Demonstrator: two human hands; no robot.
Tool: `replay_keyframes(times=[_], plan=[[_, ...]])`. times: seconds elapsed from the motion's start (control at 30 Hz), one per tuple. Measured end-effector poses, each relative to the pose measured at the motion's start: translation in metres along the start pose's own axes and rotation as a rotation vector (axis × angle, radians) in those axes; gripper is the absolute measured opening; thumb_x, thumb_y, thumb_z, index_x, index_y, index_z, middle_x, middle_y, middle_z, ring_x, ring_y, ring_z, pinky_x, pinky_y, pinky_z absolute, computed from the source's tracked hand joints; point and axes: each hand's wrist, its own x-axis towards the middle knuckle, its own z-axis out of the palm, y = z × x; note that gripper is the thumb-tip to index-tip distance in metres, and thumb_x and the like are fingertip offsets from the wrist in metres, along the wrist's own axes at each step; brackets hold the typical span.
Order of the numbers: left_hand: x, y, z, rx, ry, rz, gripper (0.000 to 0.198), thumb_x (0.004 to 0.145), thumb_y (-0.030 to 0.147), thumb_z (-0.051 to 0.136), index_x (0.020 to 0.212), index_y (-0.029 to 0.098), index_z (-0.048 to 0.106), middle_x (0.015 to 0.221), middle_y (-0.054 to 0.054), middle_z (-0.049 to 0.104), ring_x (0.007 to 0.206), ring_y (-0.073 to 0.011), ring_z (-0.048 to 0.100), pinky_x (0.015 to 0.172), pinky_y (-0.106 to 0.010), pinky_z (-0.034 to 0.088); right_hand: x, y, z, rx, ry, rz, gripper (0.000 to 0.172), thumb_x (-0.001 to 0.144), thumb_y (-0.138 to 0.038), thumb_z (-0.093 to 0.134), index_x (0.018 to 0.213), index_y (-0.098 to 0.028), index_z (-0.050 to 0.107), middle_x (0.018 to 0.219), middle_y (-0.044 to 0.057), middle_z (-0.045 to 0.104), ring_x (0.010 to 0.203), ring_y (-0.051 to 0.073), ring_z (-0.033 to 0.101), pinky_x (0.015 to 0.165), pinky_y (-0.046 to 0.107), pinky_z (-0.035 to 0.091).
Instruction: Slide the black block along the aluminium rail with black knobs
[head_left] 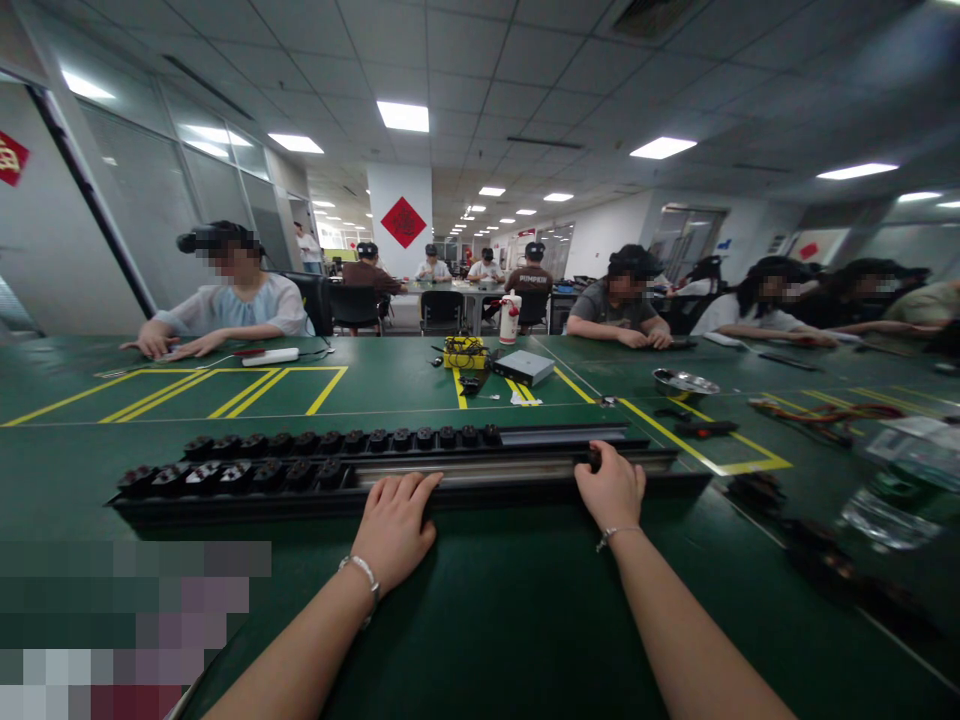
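Across the table in front of me lie two long black track rails, side by side. Several black socket modules fill the left part of the near rail (465, 490) and much of the far rail (562, 434). My left hand (394, 525) rests on the near rail, just right of its last socket module (330, 472); its fingers lie stretched over the edge, thumb apart. Farther right along this rail, my right hand (613, 485) is closed around a small black piece (595, 458), probably a socket module, mostly hidden by the fingers.
Behind the rails are a yellow box (465, 352) with black cable, a grey box (523, 367) and a white bottle (510, 318). At right stand a metal bowl (686, 381), loose wires (817, 412) and a clear plastic container (896, 485). Several people sit around the table.
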Motion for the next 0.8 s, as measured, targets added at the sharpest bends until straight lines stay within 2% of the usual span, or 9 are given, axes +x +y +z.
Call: replay_keyframes(times=[0.3,0.5,0.8], plan=[[0.0002,0.0009,-0.0015,-0.004,-0.014,-0.009,0.057,0.073,0.024,0.048,0.129,0.03,0.041,0.123,-0.002,0.053,0.111,-0.0222,0.043,0.101,-0.038,0.024,0.0005,-0.0003,-0.0018,0.002,-0.003,0.011,0.044,0.068,-0.025,0.041,0.11,-0.018,0.054,0.103,0.009,0.061,0.104,0.023,0.05,0.099,0.042,0.022],[0.0006,0.0015,-0.0027,-0.011,-0.029,-0.019,0.058,0.073,0.023,0.047,0.13,0.03,0.041,0.123,-0.002,0.053,0.111,-0.0222,0.043,0.102,-0.039,0.024,0.0007,0.0022,-0.0027,0.001,0.036,0.034,0.04,0.068,-0.027,0.042,0.105,-0.02,0.055,0.105,0.007,0.06,0.106,0.024,0.048,0.102,0.047,0.017],[0.0003,0.0013,-0.0027,-0.011,-0.019,-0.009,0.057,0.073,0.024,0.047,0.129,0.029,0.041,0.123,-0.002,0.053,0.111,-0.0222,0.043,0.101,-0.039,0.024,0.0023,0.0037,-0.0007,-0.022,0.022,0.049,0.041,0.069,-0.027,0.043,0.108,-0.019,0.055,0.104,0.008,0.061,0.105,0.023,0.049,0.103,0.047,0.017]])
